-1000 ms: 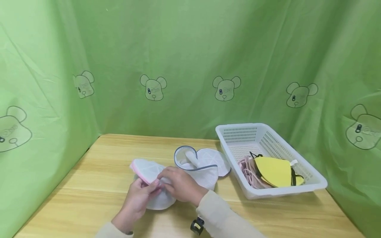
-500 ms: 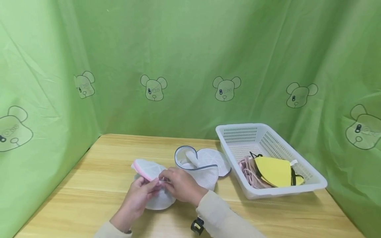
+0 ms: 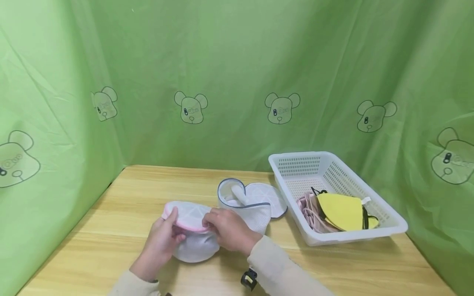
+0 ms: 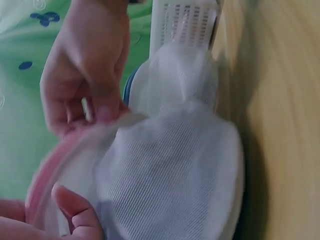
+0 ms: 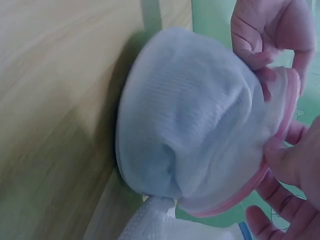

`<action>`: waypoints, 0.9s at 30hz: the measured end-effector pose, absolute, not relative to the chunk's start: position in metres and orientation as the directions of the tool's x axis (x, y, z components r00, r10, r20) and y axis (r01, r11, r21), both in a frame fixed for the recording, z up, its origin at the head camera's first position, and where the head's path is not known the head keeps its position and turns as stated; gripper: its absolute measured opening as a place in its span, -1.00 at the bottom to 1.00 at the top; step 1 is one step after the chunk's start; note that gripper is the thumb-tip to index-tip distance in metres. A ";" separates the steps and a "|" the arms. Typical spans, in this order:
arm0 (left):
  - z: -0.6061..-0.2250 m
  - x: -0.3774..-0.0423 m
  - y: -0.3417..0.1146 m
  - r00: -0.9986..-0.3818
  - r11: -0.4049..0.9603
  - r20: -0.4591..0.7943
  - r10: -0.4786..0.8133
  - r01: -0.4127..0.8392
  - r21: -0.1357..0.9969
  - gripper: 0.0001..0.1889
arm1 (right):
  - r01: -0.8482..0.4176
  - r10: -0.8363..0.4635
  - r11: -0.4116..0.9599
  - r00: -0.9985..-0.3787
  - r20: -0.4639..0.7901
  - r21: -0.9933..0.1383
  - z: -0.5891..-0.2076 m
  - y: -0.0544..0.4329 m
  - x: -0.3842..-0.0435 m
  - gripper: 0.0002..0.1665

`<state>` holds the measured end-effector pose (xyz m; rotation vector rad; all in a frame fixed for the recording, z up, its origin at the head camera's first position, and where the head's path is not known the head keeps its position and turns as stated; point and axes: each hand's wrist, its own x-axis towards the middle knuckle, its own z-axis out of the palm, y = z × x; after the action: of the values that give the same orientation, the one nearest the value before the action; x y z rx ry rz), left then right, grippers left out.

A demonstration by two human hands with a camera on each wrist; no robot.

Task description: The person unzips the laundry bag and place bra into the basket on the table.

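Note:
A white mesh laundry bag with pink edging stands on the table in front of me, its round lid on top. My left hand grips the pink edge at the left, thumb over the lid and fingers beneath. At the right of the same edge, my right hand pinches the rim between thumb and fingers. The right wrist view shows the bag's rounded, slightly creased mesh side and both hands along the pink rim. Just behind my right hand lies a second white mesh bag with blue edging, gaping.
The blue-edged bag's round flap lies beside the white plastic basket at the right. Inside the basket are a yellow cloth piece with black straps and a pink strappy fabric item. Green curtains enclose the table.
The left hand has moved from the front middle of the pink rim to its left end. The right hand has shifted slightly right along the rim, and the lid now lies flatter over the bag.

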<state>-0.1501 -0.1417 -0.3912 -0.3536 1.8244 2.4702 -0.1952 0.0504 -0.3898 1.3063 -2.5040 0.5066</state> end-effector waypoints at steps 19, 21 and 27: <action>-0.383 -0.157 -0.165 -0.948 -0.473 -0.171 -0.270 -0.024 0.881 -0.72 | -0.772 -0.613 0.554 -0.632 0.475 -0.313 -0.388 0.063 -0.200 -0.87; -0.382 -0.156 -0.162 -0.940 -0.482 -0.173 -0.295 -0.010 0.876 -0.66 | -0.761 -0.609 0.562 -0.646 0.461 -0.324 -0.387 0.063 -0.200 -0.84; -0.380 -0.147 -0.145 -0.939 -0.549 -0.188 -0.288 0.001 0.836 -0.46 | -0.738 -0.620 0.548 -0.674 0.401 -0.394 -0.385 0.061 -0.196 -0.69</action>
<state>-0.1471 -0.1451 -0.3804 -0.5096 1.5519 2.8770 -0.1956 0.0608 -0.3847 1.1443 -2.5689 0.8054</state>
